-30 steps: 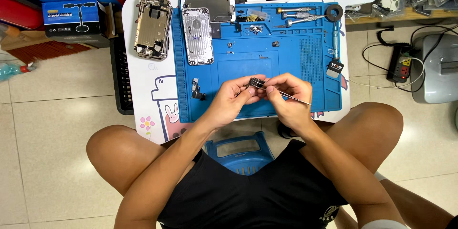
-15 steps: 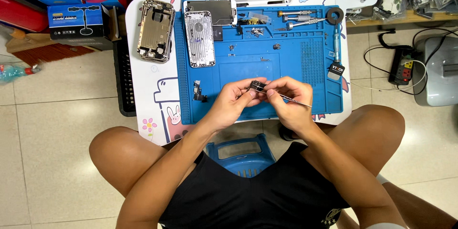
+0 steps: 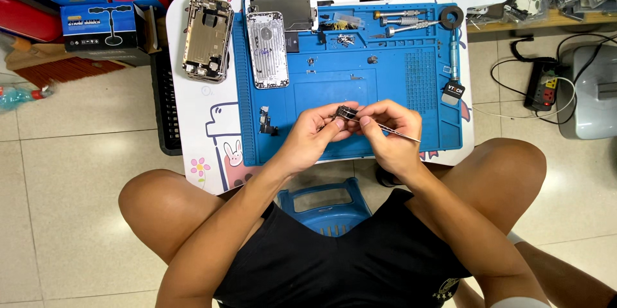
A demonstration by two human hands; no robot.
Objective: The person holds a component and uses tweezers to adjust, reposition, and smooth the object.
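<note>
Small dark phone part [image 3: 346,113]: I am pinching it in my left hand [image 3: 315,138] above the blue mat [image 3: 385,83], steadying it while my right hand [image 3: 385,136] is gripping tweezers [image 3: 395,132] against it; opened phone shells [image 3: 267,49] lying on the worktop [image 3: 193,109].

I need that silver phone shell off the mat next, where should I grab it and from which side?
Take the silver shell by its long edges, from above at mid-length. It lies flat on the blue mat, with the gold shell close on one side.
</note>
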